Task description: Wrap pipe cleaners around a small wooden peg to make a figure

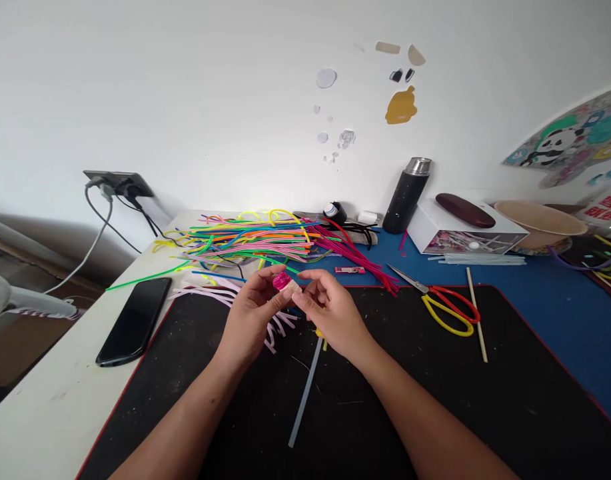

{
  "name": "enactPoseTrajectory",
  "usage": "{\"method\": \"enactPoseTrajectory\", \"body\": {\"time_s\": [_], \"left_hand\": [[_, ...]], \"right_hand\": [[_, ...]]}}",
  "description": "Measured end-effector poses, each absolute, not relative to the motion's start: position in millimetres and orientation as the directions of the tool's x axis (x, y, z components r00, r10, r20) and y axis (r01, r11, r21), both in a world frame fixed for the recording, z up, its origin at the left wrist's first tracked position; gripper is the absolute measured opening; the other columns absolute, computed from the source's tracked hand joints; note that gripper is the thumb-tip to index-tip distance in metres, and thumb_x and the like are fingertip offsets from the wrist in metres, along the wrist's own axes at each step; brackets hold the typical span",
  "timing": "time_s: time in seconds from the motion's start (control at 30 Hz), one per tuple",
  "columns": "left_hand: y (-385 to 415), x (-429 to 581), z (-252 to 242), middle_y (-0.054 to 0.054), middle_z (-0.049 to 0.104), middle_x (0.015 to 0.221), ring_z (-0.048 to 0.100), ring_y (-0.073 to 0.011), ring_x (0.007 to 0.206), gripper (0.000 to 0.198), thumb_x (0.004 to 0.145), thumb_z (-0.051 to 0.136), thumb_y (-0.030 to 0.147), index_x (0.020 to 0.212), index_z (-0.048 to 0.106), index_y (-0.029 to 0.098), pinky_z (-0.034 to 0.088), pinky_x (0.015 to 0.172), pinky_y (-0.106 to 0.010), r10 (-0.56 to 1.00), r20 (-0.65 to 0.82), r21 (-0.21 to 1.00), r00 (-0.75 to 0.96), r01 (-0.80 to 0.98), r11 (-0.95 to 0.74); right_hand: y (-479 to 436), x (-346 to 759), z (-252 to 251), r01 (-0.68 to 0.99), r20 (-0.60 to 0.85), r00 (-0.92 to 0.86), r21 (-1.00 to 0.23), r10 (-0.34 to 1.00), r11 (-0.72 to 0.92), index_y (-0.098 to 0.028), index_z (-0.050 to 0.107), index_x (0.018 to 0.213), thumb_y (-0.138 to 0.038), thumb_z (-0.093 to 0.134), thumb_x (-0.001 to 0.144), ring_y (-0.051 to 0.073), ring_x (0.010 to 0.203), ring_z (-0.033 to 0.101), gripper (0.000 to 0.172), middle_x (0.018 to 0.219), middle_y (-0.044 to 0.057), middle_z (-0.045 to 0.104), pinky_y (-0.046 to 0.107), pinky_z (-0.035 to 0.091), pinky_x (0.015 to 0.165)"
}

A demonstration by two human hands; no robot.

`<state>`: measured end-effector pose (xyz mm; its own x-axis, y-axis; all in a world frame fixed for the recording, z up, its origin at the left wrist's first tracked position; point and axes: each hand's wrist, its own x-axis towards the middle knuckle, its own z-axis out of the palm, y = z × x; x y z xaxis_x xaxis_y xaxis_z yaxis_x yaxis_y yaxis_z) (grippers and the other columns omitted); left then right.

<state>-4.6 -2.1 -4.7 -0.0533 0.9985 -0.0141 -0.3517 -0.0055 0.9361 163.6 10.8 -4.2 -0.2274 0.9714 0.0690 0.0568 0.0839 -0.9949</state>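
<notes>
Both hands meet above the black mat, pinching a small magenta-and-cream fuzzy piece (pixel 284 282) that looks like bent pipe cleaner. My left hand (pixel 250 310) grips it from the left, with thumb and index finger closed on it. From the other side, my right hand (pixel 332 310) presses its thumb against the cream end; its other fingers curl behind and are partly hidden. Below the right hand, a translucent glue stick (pixel 305 393) lies at a slant, its upper end beside a bit of yellow (pixel 320 331). Pale lilac pipe cleaners (pixel 281 327) lie behind the left hand.
Behind the mat spreads a pile of coloured pipe cleaners (pixel 250 240). Scissors (pixel 448 310) and a wooden stick (pixel 476 317) lie at right. A phone (pixel 134 322) rests at left. A black flask (pixel 408 195), a white box (pixel 435 223) and a bowl (pixel 540 223) stand near the wall.
</notes>
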Motion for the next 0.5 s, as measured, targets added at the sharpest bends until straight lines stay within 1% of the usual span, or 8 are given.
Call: {"method": "enactPoseTrajectory", "body": {"time_s": [0.13,0.23,0.37,0.5], "left_hand": [[-2,-7,-5,-0.003,0.073,0.102,0.068,-0.0180,0.094,0.039,0.076,0.093,0.032,0.109,0.076,0.022,0.058,0.083,-0.028,0.998,0.005,0.949,-0.060,-0.315,-0.024],[-2,-6,-3,-0.004,0.073,0.101,0.067,-0.0174,0.090,0.040,0.076,0.093,0.035,0.111,0.077,0.022,0.057,0.079,-0.027,0.999,-0.016,0.940,-0.041,-0.340,0.001],[-3,-4,1,-0.005,0.075,0.100,0.068,-0.0183,0.089,0.041,0.080,0.090,0.040,0.115,0.079,0.022,0.059,0.080,-0.030,0.999,-0.050,0.910,0.004,-0.413,0.047],[-3,-4,3,-0.005,0.076,0.097,0.068,-0.0177,0.086,0.040,0.076,0.093,0.038,0.111,0.081,0.022,0.059,0.079,-0.030,0.998,-0.065,0.903,0.014,-0.425,0.065]], "right_hand": [[8,163,2,0.046,0.039,-0.254,-0.998,0.966,0.053,-0.024,0.068,0.110,-0.049,0.073,0.093,0.016,0.063,0.056,0.030,0.077,-0.003,0.057,0.029,0.046,0.058],[7,163,7,0.012,0.015,-0.273,-1.000,0.962,0.019,-0.024,0.067,0.106,-0.048,0.073,0.093,0.015,0.061,0.056,0.028,0.073,-0.004,0.058,0.029,0.045,0.057],[8,164,8,-0.032,0.003,-0.280,-0.999,0.960,-0.006,-0.023,0.066,0.104,-0.050,0.073,0.093,0.014,0.059,0.056,0.030,0.072,-0.004,0.061,0.028,0.045,0.057],[9,164,4,-0.053,0.003,-0.268,-0.999,0.963,-0.012,-0.023,0.067,0.103,-0.055,0.073,0.091,0.014,0.056,0.056,0.034,0.071,-0.004,0.061,0.028,0.045,0.056]]}}
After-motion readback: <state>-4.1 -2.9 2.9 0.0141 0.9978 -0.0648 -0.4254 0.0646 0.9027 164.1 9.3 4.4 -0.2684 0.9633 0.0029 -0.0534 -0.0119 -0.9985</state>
